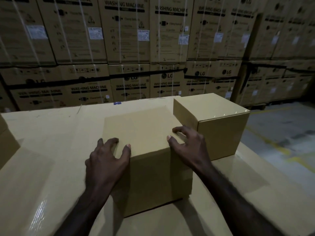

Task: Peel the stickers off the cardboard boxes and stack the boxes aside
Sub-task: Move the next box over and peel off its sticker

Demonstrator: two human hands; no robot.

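A plain brown cardboard box (144, 132) stands in the middle of a large flat cardboard surface (51, 150). My left hand (107, 159) lies over its near left top edge, fingers bent down the left side and thumb on top. My right hand (189, 147) lies over its near right corner, fingertips on the top face. A second plain cardboard box (218, 126) stands just behind and to the right, touching the first. No sticker shows on either box.
A corner of another cardboard box (6, 142) juts in at the left edge. A wall of stacked washing-machine cartons (129, 48) rises behind the surface. Concrete floor with yellow lines (281, 133) lies to the right.
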